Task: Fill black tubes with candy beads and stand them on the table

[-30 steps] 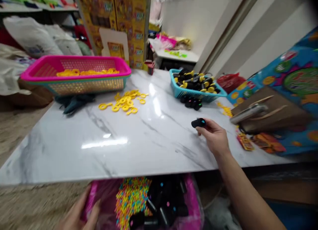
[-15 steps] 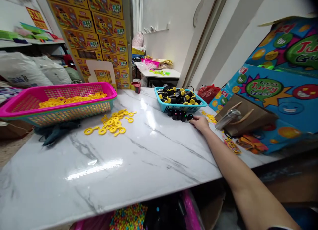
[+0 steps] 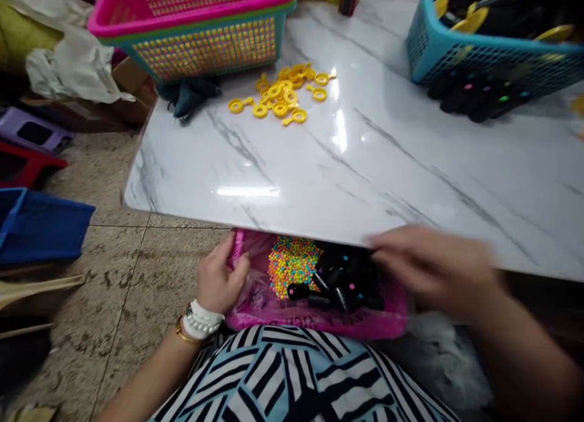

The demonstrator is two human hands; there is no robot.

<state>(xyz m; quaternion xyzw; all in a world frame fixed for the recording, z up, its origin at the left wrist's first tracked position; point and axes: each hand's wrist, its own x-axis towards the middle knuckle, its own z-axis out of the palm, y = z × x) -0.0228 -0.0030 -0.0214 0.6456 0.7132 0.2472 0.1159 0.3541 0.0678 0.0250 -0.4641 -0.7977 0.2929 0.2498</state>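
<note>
Pink tub (image 3: 314,329) of black tubes (image 3: 340,297) and coloured beads (image 3: 292,267), partly under table (image 3: 292,166).
My left hand (image 3: 222,280): closed on the tub's left rim. My right hand (image 3: 433,267): blurred beside the tubes; opening and contents unclear. A loosened left grip could tip beads out.

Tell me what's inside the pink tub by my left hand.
Inside the pink tub, multicoloured beads lie beside black pieces, some with coloured dots. The tabletop hides its far side, and whatever lies beneath these cannot be seen.
</note>
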